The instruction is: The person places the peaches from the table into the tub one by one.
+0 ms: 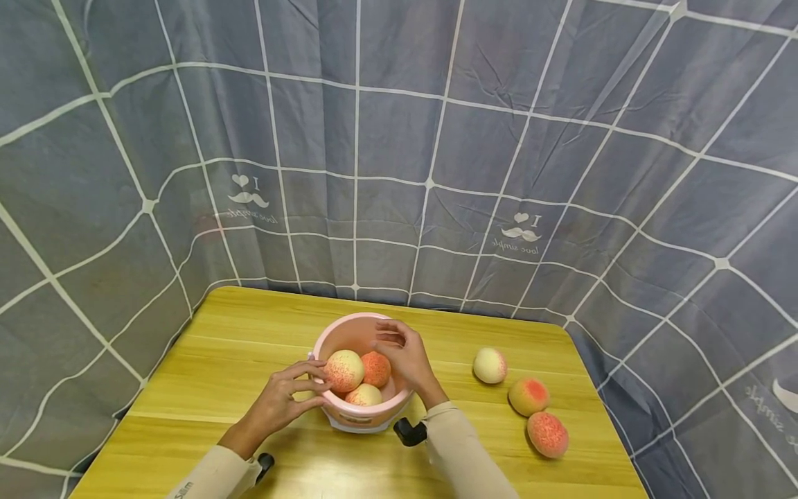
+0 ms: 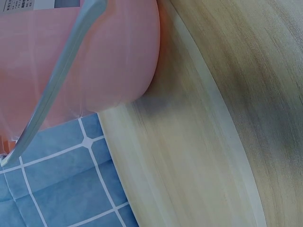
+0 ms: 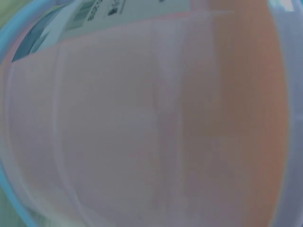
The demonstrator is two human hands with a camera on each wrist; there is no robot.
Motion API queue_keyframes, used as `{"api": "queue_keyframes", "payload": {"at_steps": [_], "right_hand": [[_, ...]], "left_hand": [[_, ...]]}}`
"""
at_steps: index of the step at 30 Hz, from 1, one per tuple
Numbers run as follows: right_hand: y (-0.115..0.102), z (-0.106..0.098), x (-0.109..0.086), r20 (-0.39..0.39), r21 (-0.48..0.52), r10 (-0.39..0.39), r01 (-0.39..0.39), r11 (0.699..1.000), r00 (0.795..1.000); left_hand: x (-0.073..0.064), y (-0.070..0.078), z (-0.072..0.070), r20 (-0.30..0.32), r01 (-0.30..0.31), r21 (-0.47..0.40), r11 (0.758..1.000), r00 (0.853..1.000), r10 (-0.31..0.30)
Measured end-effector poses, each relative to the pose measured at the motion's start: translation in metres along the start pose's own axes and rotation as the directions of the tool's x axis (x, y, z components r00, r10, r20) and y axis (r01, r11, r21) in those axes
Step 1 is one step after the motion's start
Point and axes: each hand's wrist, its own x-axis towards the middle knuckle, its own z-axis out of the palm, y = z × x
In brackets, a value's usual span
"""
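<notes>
A pink bucket (image 1: 360,410) stands on the table with three peaches inside: a pale one with red speckles (image 1: 344,371), a red one (image 1: 376,369) and another pale one (image 1: 364,396) low at the front. At the bucket's left rim is my left hand (image 1: 283,398), its fingers spread loosely and their tips beside the speckled peach. My right hand (image 1: 408,360) reaches over the right rim with bent, loose fingers above the red peach. Both wrist views show mostly the pink bucket wall (image 2: 109,52), with the grey handle (image 2: 59,75) hanging across it in the left one.
On the wooden table (image 1: 249,333), right of the bucket, lie a pale peach (image 1: 490,365), a yellow peach with a red patch (image 1: 528,396) and a red speckled peach (image 1: 548,434). A grey checked curtain (image 1: 399,138) hangs behind the table and along its sides.
</notes>
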Motion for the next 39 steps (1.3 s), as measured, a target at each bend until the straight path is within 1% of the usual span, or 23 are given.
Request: {"api": "queue_keyframes", "payload": {"at_steps": [8,12,19,26,35,39], "right_hand": [[0.0,-0.008,-0.004,-0.02,0.026,0.005,-0.005,1.0,1.0],[0.001,-0.013,-0.007,-0.018,0.025,-0.001,0.001,1.0,1.0],[0.006,-0.023,-0.012,-0.044,0.03,-0.015,0.016,0.999,0.999],[0.011,-0.034,-0.022,-0.039,0.047,-0.013,0.015,0.999,0.999],[0.014,-0.049,-0.033,-0.069,0.036,-0.014,0.016,0.999,0.998],[0.017,-0.054,-0.037,-0.094,0.029,-0.021,0.024,0.999,0.995]], "left_hand": [[0.0,0.0,0.0,-0.007,-0.012,0.0,1.0,1.0,0.012],[0.0,0.0,0.0,-0.01,-0.007,0.001,1.0,1.0,0.007],[0.001,0.002,0.0,0.002,0.018,0.005,1.0,1.0,-0.018],[0.0,0.002,0.0,-0.002,0.012,-0.001,1.0,1.0,-0.012],[0.0,0.002,0.001,-0.002,0.012,0.005,1.0,1.0,-0.012],[0.0,0.002,0.001,0.0,0.014,0.011,1.0,1.0,-0.014]]}}
